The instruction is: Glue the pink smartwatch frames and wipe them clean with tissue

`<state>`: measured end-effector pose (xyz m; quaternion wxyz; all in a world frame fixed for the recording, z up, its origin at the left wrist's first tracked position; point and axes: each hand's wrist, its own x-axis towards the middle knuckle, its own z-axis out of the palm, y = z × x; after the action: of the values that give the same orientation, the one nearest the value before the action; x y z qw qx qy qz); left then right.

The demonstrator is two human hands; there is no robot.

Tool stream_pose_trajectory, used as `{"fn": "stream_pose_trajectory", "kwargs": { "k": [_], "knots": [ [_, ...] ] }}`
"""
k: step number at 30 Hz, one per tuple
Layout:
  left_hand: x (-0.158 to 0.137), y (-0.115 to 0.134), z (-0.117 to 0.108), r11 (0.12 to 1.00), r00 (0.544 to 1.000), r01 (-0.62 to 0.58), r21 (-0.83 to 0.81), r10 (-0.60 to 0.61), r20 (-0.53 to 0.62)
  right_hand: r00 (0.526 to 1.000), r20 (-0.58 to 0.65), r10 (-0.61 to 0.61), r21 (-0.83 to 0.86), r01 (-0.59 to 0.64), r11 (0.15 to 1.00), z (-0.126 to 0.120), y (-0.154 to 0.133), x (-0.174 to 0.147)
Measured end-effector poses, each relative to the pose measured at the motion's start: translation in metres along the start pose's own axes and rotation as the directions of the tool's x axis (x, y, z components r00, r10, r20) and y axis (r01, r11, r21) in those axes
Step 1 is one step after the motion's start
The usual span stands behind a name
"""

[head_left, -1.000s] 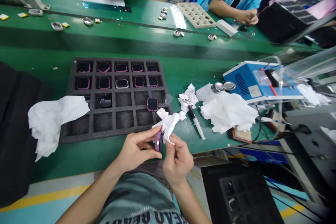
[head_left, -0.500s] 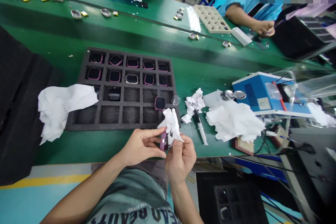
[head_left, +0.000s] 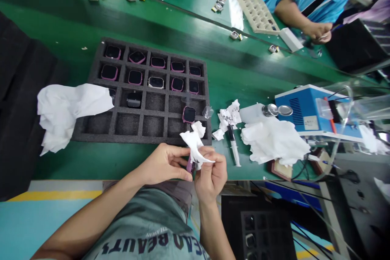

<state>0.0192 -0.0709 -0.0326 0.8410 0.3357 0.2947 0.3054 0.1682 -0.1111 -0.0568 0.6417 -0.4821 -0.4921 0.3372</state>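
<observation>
My left hand (head_left: 166, 164) grips a purple smartwatch case (head_left: 190, 165) by its edges, just over the bench's front edge. Pinched in my right hand (head_left: 211, 174) is a crumpled white tissue (head_left: 195, 148), which lies against the watch and covers much of it. Beyond my hands is a black foam tray (head_left: 129, 130) with square compartments. Several purple-rimmed watches sit in its back two rows, along with one pale-rimmed watch (head_left: 156, 82). Nearest the tissue, a purple-rimmed watch (head_left: 189, 114) rests tilted on a divider.
A white cloth (head_left: 63, 109) overlaps the tray's left side. To the right are a syringe (head_left: 234, 146), a stained wipe (head_left: 229, 115), a white bottle (head_left: 252, 113), another cloth (head_left: 274, 142) and a blue machine (head_left: 304, 109). Across the bench a co-worker's hand (head_left: 318, 31) is busy.
The tissue has shifted across the watch and now hides more of it, with my right hand higher over it. The camera view has tilted slightly, moving the bench in frame.
</observation>
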Motion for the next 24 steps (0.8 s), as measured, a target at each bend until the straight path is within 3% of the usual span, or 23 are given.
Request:
{"fn": "stream_pose_trajectory", "kwargs": {
  "k": [5,12,19,24],
  "knots": [
    [0.0009,0.0001,-0.0015,1.000,1.000,-0.014,-0.005,0.014,0.013,0.998,0.036,0.042,-0.015,-0.041,0.999,-0.0031,-0.0036,-0.0005],
    [0.0030,-0.0015,-0.0035,0.999,0.999,-0.043,-0.014,0.043,-0.017,0.982,0.029,0.186,0.098,-0.188,0.977,-0.0038,-0.0005,-0.0067],
    [0.0036,-0.0042,-0.0049,0.998,0.996,0.050,-0.045,-0.053,-0.066,0.971,0.019,0.239,0.256,-0.236,0.937,0.0019,-0.0016,-0.0049],
    [0.0035,-0.0010,-0.0026,0.991,0.989,0.107,-0.080,-0.115,-0.095,0.967,0.018,0.254,0.268,-0.249,0.931,0.0035,-0.0027,-0.0041]
  ]
}}
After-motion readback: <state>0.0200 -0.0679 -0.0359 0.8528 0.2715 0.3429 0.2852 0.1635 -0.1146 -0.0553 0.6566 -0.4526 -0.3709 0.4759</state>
